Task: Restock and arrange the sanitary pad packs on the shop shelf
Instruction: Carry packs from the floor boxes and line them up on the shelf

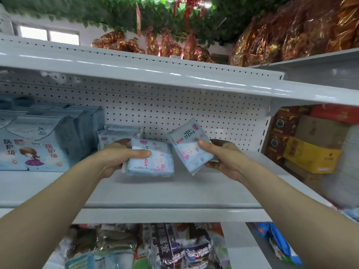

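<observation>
Two bare arms are stretched forward from the lower corners of the frame toward the middle. The left arm [64,193] is raised from the lower left, the right arm [287,193] from the lower right. The left hand [118,158] is seen just left of the middle. Its thumb is laid flat across the front of a pad pack [153,162], with the fingers tucked behind (mostly hidden). The right hand [223,158] is seen just right of the middle. A second pad pack [187,146], tilted, is pinched between its thumb in front and its fingers underneath. The hands are held near each other, not touching.
</observation>
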Action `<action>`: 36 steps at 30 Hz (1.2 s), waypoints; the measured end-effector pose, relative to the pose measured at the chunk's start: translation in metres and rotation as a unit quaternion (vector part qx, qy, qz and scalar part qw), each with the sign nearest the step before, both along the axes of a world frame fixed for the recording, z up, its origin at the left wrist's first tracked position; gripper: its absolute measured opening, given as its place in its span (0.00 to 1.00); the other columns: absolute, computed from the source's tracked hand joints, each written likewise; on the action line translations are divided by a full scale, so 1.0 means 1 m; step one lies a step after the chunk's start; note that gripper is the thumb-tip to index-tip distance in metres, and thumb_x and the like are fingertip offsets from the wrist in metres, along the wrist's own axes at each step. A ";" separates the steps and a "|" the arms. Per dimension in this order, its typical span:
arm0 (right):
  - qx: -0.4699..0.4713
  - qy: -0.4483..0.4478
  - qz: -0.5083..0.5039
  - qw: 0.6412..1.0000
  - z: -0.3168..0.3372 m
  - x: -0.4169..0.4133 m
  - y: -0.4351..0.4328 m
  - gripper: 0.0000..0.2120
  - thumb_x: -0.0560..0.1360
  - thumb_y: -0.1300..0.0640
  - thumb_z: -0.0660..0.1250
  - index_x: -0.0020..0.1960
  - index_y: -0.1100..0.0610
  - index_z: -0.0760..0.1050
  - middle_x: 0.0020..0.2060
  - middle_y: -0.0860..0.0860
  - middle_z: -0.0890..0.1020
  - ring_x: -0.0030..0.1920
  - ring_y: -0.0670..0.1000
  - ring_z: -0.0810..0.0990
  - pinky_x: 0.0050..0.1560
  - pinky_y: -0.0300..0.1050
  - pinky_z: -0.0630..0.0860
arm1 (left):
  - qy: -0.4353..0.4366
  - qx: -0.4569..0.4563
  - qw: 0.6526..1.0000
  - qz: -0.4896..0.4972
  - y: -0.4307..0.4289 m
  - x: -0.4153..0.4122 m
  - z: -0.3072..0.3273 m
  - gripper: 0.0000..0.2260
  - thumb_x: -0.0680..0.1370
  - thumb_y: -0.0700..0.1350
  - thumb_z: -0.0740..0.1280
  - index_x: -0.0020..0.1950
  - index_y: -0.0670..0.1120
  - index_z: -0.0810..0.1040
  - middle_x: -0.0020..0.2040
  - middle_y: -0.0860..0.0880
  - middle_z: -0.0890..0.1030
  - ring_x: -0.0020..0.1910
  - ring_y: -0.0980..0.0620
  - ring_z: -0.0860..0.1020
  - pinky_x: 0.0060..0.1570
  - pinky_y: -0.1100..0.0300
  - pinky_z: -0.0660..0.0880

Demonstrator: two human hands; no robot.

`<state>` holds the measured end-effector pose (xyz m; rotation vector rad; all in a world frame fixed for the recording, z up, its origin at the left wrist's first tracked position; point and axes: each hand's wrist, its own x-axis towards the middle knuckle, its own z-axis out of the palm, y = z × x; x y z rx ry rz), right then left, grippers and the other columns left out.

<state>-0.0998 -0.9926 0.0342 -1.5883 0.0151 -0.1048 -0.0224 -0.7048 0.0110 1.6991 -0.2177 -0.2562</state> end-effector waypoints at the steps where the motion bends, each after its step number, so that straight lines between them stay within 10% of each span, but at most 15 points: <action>1: -0.004 0.000 -0.005 1.000 0.002 0.003 -0.006 0.23 0.69 0.50 0.76 0.60 0.60 0.80 0.47 0.54 0.87 0.44 0.47 0.85 0.39 0.40 0.80 | -0.001 0.018 1.000 -0.005 -0.006 0.004 0.003 0.24 0.67 0.42 0.79 0.62 0.44 0.78 0.49 0.46 0.87 0.47 0.48 0.86 0.45 0.55 0.82; 10: -0.040 0.013 -0.002 0.999 0.008 0.037 -0.071 0.24 0.72 0.52 0.77 0.63 0.61 0.78 0.53 0.55 0.87 0.48 0.49 0.86 0.41 0.38 0.81 | -0.065 0.190 0.977 -0.078 -0.068 0.066 0.009 0.23 0.63 0.46 0.82 0.56 0.44 0.83 0.51 0.48 0.87 0.54 0.47 0.84 0.64 0.47 0.76; 20: -0.098 0.013 0.065 0.993 -0.006 0.091 -0.107 0.24 0.70 0.59 0.78 0.64 0.58 0.78 0.55 0.57 0.86 0.56 0.55 0.85 0.59 0.48 0.80 | -0.214 0.426 0.879 -0.031 -0.113 0.131 0.017 0.29 0.64 0.53 0.82 0.61 0.52 0.76 0.53 0.52 0.81 0.54 0.51 0.77 0.52 0.53 0.77; 24: -0.153 0.009 0.087 0.984 -0.010 0.103 -0.107 0.21 0.71 0.62 0.77 0.63 0.56 0.79 0.54 0.53 0.86 0.56 0.52 0.85 0.53 0.42 0.81 | -0.233 0.492 0.839 -0.013 -0.115 0.153 0.021 0.37 0.63 0.58 0.81 0.70 0.56 0.72 0.61 0.46 0.75 0.64 0.45 0.68 0.62 0.49 0.73; 29: -0.200 0.010 0.076 0.977 -0.017 0.117 -0.102 0.19 0.69 0.63 0.79 0.59 0.58 0.80 0.52 0.51 0.86 0.52 0.49 0.85 0.45 0.36 0.80 | -0.236 0.535 0.811 -0.001 -0.112 0.170 0.024 0.37 0.50 0.73 0.74 0.57 0.63 0.74 0.54 0.48 0.79 0.59 0.45 0.70 0.62 0.49 0.72; 36: -0.252 0.013 0.094 0.963 -0.011 0.127 -0.101 0.19 0.68 0.65 0.79 0.57 0.57 0.81 0.50 0.52 0.87 0.48 0.47 0.86 0.43 0.35 0.79 | -0.244 0.537 0.806 0.042 -0.106 0.182 0.020 0.36 0.59 0.63 0.81 0.60 0.52 0.71 0.59 0.43 0.71 0.62 0.44 0.68 0.56 0.51 0.73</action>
